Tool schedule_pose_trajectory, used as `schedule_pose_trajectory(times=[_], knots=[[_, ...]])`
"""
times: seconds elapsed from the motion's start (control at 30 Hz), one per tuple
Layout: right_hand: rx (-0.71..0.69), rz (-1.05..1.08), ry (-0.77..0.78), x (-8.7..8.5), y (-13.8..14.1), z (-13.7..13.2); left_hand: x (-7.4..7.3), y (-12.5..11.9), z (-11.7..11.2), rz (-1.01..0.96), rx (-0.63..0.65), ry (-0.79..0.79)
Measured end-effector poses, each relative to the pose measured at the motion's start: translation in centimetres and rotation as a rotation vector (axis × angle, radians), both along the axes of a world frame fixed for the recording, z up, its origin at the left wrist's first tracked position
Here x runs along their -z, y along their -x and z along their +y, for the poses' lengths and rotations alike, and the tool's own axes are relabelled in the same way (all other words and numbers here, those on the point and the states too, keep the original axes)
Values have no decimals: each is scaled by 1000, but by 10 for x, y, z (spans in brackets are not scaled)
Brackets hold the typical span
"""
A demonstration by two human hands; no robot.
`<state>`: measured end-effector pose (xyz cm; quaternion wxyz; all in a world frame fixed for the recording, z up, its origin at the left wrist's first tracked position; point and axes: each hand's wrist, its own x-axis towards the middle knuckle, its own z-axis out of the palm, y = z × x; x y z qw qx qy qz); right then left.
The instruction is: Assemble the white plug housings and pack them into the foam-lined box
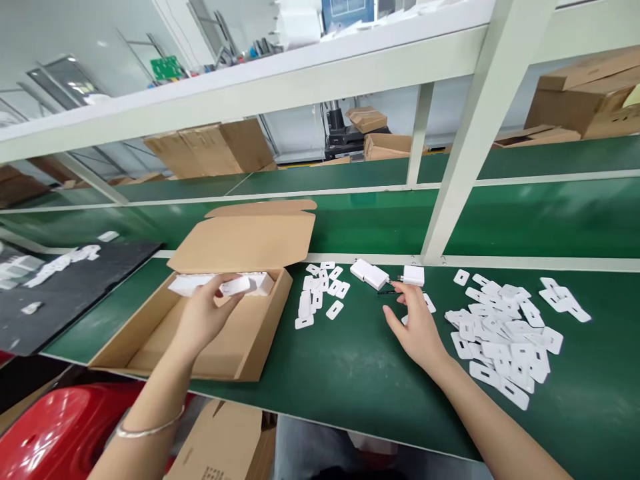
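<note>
My left hand [203,317] is inside an open cardboard box [250,353] and grips a white charger [235,287] at the row of white chargers along the box's far wall. My right hand [417,327] rests on the green table, fingers stretched toward a white charger [413,275] just beyond the fingertips; whether they touch it is unclear. Two more white chargers [369,273] lie to its left. A thin dark item lies near the fingertips.
Small white slotted cards lie in a cluster [323,293] right of the box and in a big pile [505,340] at the right. A white shelf post [450,200] stands behind. A black mat [65,293] with white parts is at left. A red object [60,427] sits below.
</note>
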<state>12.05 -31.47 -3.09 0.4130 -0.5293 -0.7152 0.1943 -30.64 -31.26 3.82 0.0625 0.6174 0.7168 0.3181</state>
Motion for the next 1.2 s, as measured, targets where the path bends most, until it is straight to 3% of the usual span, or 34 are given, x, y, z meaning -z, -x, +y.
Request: schedule_pose_trajectory(times=[0.1, 0.2, 0.33, 0.47, 0.6, 0.8, 0.9, 1.0, 1.2], knots=[[-8, -14, 24, 3, 0, 1, 10, 18, 0, 87, 225, 208], [-2, -26, 39, 7, -1, 4, 24, 10, 5, 192, 436, 281], [24, -83, 21, 13, -6, 11, 34, -2, 18, 297, 460, 258], [151, -348, -16, 17, -15, 17, 34, -1, 29, 274, 555, 286], [220, -571, 53, 23, -21, 19, 35, 1, 41, 428, 502, 200], [149, -569, 37, 27, -23, 21, 35, 3, 61, 672, 357, 95], [202, -663, -26, 22, -23, 20, 34, 4, 65, 710, 354, 72], [273, -774, 7, 18, -25, 18, 36, 6, 65, 711, 359, 67], [241, -762, 77, 21, -27, 17, 39, 12, 63, 688, 248, 88]])
